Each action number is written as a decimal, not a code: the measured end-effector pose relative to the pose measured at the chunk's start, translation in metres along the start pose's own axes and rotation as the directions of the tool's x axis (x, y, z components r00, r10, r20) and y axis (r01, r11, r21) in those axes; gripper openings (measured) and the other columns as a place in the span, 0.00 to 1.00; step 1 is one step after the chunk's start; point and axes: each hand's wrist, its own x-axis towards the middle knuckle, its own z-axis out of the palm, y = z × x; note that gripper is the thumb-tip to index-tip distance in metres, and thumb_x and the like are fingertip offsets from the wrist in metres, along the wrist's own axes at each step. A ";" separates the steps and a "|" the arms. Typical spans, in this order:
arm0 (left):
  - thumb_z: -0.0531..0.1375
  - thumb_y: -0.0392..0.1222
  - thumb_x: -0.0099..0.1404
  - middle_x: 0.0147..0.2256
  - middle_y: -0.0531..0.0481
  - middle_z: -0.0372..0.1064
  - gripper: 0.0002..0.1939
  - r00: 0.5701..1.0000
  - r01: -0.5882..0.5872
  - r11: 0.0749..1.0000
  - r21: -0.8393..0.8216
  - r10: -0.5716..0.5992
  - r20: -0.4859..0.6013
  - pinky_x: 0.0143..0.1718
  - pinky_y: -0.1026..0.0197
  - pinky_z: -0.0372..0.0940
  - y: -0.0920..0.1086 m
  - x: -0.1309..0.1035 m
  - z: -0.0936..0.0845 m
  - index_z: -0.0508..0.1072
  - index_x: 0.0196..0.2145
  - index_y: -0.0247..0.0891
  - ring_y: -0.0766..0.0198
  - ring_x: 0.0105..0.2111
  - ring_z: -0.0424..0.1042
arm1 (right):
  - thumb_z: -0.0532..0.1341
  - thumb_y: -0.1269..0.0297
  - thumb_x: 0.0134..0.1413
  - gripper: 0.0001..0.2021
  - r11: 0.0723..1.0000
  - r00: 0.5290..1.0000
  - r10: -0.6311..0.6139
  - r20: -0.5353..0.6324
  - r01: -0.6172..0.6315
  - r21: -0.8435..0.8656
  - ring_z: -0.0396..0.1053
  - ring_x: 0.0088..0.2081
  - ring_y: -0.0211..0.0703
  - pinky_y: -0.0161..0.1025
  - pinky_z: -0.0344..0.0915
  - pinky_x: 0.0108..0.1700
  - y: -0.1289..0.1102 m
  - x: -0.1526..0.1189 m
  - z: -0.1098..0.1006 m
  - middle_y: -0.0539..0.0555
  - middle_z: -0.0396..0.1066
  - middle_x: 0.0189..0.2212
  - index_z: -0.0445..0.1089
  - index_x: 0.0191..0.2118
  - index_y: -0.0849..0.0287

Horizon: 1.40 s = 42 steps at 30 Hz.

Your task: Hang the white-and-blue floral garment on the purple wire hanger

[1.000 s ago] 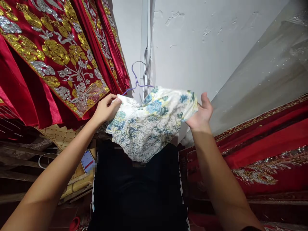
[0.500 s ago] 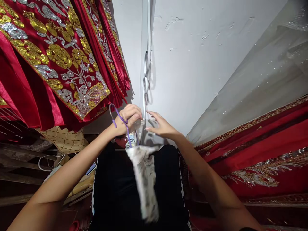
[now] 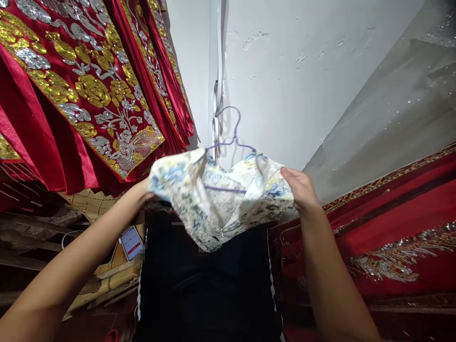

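A white top with blue and yellow flowers (image 3: 188, 209) is spread wide at the centre, with a purple hanger (image 3: 235, 138) inside its neckline. The hanger's hook stands up in front of the wall. My left hand (image 3: 148, 190) is at the sleeve on the left, its fingers mostly hidden by the cloth. Closed on the sleeve at the other side is my right hand (image 3: 298, 186), its thumb over the fabric.
Red garments with gold and silver embroidery (image 3: 96, 90) hang at upper left. A white wall (image 3: 278, 95) lies ahead, with a sheer sequined fabric and red cloth (image 3: 392, 209) at right. A lit phone (image 3: 131, 243) rests on a wooden seat at lower left.
The hands have moved apart and the top, which hung folded and narrow, is now raised and spread between them. The hanger has moved from beside my left hand to the middle, hook upward.
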 end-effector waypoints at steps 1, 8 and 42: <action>0.49 0.75 0.62 0.48 0.33 0.76 0.40 0.998 0.056 0.994 -0.090 -0.053 0.030 0.49 0.41 0.71 -0.011 -0.005 -0.002 0.75 0.52 0.38 0.44 0.49 0.76 | 0.71 0.44 0.46 0.19 1.000 0.998 -0.013 -0.062 0.014 0.020 0.72 0.24 0.46 0.43 0.71 0.27 -0.001 0.003 -0.003 0.53 0.76 0.26 0.76 0.34 0.56; 0.69 0.58 0.56 0.53 0.43 0.75 0.31 0.939 0.116 0.853 -0.509 -0.261 -0.224 0.63 0.48 0.61 -0.078 -0.034 0.060 0.74 0.53 0.40 0.47 0.61 0.67 | 0.66 0.39 0.49 0.21 0.995 0.989 -0.095 0.117 0.096 -0.001 0.74 0.28 0.50 0.45 0.71 0.29 -0.022 0.013 0.049 0.55 0.76 0.27 0.74 0.32 0.55; 0.70 0.47 0.59 0.55 0.40 0.73 0.31 0.854 0.056 0.692 -0.719 -0.407 -0.325 0.64 0.46 0.59 -0.108 -0.093 0.149 0.70 0.59 0.40 0.48 0.60 0.68 | 0.62 0.54 0.48 0.13 0.854 0.788 0.425 0.445 -0.512 0.092 0.61 0.20 0.32 0.32 0.54 0.22 0.143 -0.123 0.160 0.49 0.69 0.22 0.64 0.30 0.58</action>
